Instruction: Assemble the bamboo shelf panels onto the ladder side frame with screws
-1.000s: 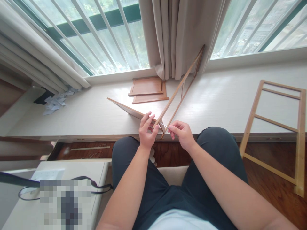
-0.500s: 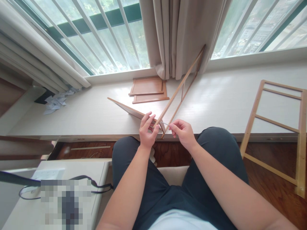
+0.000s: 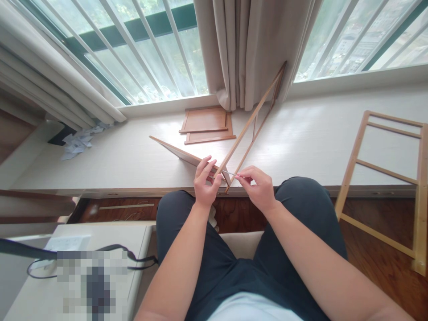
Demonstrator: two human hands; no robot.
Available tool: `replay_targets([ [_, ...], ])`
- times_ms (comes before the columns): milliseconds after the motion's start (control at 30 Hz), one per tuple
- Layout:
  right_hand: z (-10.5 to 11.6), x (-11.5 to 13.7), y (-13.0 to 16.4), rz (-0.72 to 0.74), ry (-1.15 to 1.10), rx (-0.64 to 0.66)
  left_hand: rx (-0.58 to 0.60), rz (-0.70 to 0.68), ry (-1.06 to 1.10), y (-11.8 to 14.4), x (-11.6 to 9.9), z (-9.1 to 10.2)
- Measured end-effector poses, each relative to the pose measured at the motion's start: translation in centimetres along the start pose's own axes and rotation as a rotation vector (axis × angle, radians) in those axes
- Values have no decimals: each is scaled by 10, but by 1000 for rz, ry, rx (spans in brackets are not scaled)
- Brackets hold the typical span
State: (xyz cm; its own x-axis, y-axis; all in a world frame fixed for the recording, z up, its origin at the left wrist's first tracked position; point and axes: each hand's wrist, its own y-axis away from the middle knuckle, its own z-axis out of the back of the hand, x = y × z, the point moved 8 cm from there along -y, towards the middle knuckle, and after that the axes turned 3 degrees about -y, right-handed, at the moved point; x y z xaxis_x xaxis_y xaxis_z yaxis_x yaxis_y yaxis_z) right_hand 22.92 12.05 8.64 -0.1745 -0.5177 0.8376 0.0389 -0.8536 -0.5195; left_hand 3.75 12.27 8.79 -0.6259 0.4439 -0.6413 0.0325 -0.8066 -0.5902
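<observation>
Wooden ladder frame (image 3: 384, 178) (leaning), flat panels (image 3: 207, 125).

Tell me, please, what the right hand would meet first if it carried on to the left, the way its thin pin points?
Probably the near corner of the slim wooden frame, which the left hand steadies; the pin in the right hand already seems to reach it, though depth is unclear.
</observation>
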Motion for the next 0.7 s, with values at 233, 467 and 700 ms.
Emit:
replay_targets([
  [233,-1,6,0,44,18,11,-2,-2,0,1,2,-1],
  [467,-2,9,0,79,17,25,-5,19,12,0,3,0],
  [700,-3,11,3,99,16,38,-5,-6,-15,0,1,-1],
])
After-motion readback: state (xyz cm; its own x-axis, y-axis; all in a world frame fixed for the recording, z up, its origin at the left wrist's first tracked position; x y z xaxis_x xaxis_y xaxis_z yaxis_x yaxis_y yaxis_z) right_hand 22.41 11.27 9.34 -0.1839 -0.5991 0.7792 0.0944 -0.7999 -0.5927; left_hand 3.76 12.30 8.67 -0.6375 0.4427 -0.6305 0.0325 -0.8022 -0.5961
